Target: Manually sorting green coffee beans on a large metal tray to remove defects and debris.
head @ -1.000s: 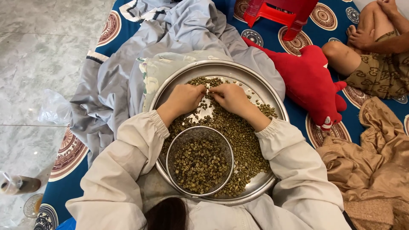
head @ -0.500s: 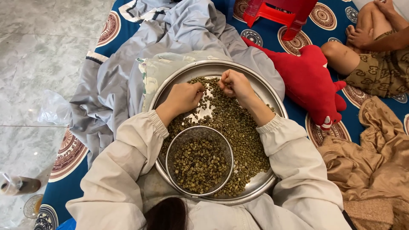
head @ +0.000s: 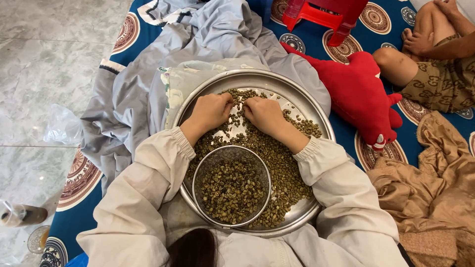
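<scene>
Two curled hands of mine, left hand (head: 210, 111) and right hand (head: 264, 114), rest side by side, fingers picking at small greenish beans (head: 277, 158) spread in the wide round steel tray (head: 316, 118); the bean-filled round wire-mesh sieve (head: 231, 185) sits nearer me, slightly closer to my left.

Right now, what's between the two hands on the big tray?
In the head view, a small heap of greenish beans lies between the left hand and the right hand on the round metal tray.
</scene>
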